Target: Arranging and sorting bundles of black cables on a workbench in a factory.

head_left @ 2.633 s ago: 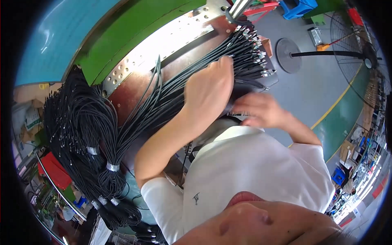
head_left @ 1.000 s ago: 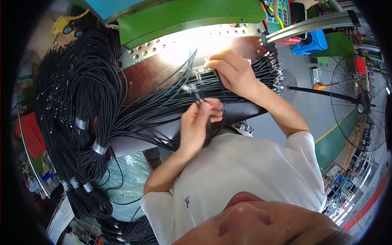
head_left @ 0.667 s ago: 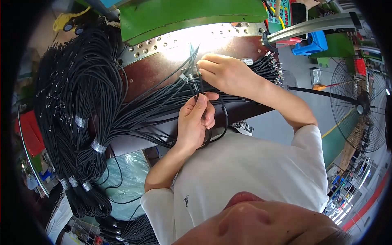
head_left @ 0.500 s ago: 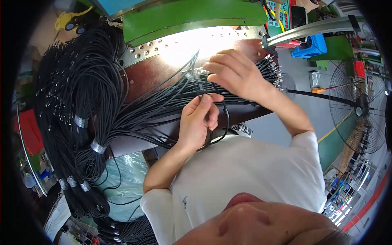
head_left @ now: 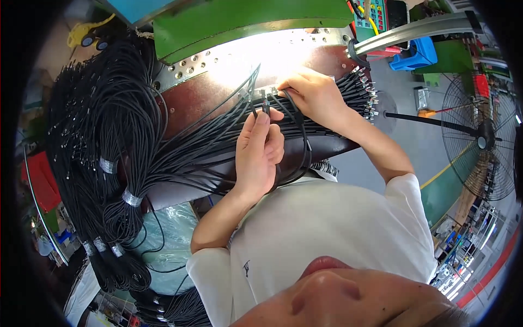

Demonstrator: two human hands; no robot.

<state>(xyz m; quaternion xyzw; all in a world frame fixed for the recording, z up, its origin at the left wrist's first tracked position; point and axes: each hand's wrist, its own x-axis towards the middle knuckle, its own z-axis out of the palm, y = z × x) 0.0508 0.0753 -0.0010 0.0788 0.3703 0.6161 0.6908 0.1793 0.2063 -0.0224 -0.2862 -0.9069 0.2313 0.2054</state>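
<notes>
My left hand (head_left: pixel 259 150) is closed in a pinch on a black cable (head_left: pixel 266 104), whose connector end points up past the fingertips. Just right of it, the thumb and fingers of my right hand (head_left: pixel 317 97) are pinched at the end of another black cable (head_left: pixel 298 117). A small pale connector (head_left: pixel 273 91) shows beside those fingertips, and this cable loops down towards my body. Beneath both hands lies a spread of black cables (head_left: pixel 201 139) on the dark red bench top (head_left: pixel 188 103). Glare washes out the surface just beyond my fingers.
Thick tied cable bundles (head_left: pixel 120 98) hang over the bench's left side. A green machine body (head_left: pixel 250 30) spans the back, above a perforated metal strip (head_left: pixel 190 65). Cable ends with metal plugs (head_left: pixel 368 95) lie at the right edge. A metal arm (head_left: pixel 414 38) and a fan (head_left: pixel 482 141) stand right.
My left hand has moved slightly up with its cable. My right hand has come down and its fingers have closed near the connector. The whole view has shifted a little.
</notes>
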